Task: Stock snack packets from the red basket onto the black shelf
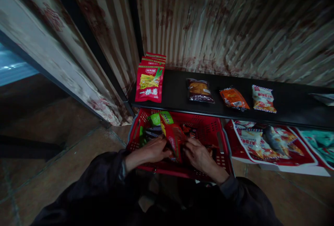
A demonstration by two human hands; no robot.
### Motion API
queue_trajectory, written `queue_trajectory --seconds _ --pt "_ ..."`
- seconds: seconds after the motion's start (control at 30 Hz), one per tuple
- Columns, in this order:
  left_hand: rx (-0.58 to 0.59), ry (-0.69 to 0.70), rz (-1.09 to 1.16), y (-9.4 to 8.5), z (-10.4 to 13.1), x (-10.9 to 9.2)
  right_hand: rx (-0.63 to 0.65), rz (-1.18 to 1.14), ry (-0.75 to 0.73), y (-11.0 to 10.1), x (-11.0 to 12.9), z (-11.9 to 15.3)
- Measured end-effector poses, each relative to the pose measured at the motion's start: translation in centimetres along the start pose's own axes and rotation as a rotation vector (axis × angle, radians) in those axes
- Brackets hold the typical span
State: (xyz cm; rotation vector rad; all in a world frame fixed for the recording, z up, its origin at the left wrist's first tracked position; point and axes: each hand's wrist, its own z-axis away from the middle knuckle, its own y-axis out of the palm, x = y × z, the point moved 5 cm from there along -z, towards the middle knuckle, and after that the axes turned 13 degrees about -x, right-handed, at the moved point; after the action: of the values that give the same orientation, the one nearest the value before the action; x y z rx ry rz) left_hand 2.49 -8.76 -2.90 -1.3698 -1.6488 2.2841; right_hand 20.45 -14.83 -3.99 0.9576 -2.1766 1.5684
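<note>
Both my hands reach into a red plastic basket (208,128) on the floor below a black shelf (287,107). My left hand (150,151) rests on snack packets at the basket's left side and touches a red packet (175,139) that stands tilted between the hands. My right hand (199,154) lies on the packets just right of that red packet, fingers curled; whether either hand grips it is unclear. Green packets (158,118) lie behind it in the basket.
On the shelf stand a stack of red pouches (150,81), a dark brown packet (199,91), an orange packet (233,99) and a white packet (263,99). Large printed bags (271,142) lie under the shelf at right. A curtain hangs behind; tiled floor at left.
</note>
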Motion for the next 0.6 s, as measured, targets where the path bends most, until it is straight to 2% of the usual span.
queue_trajectory --seconds 0.1,0.17,0.27,0.37,0.47,0.53,0.6 --pt "0.021 -0.173 0.248 -0.1 2.5 0.7 0.049 0.080 -0.056 0.5 2.9 0.8" --pt "-0.081 -0.352 0.449 0.0 3.5 1.7 0.104 0.065 -0.070 0.9 4.1 1.6" --pt "-0.327 -0.626 0.767 0.6 4.2 3.4 0.191 -0.019 -0.038 1.6 4.4 2.5" --pt "-0.481 -0.702 0.963 1.2 3.8 4.3 0.343 0.030 0.112 1.9 2.4 3.3" --pt "-0.482 -0.692 0.981 1.7 2.5 5.0 0.501 0.225 0.298 1.1 -0.8 4.1" --pt "-0.495 -0.705 0.929 1.8 1.5 5.6 0.459 0.317 0.362 -0.3 -2.7 4.3" --pt "-0.556 -0.743 0.883 1.7 0.6 6.6 0.420 0.437 0.438 -1.7 -4.8 4.7"
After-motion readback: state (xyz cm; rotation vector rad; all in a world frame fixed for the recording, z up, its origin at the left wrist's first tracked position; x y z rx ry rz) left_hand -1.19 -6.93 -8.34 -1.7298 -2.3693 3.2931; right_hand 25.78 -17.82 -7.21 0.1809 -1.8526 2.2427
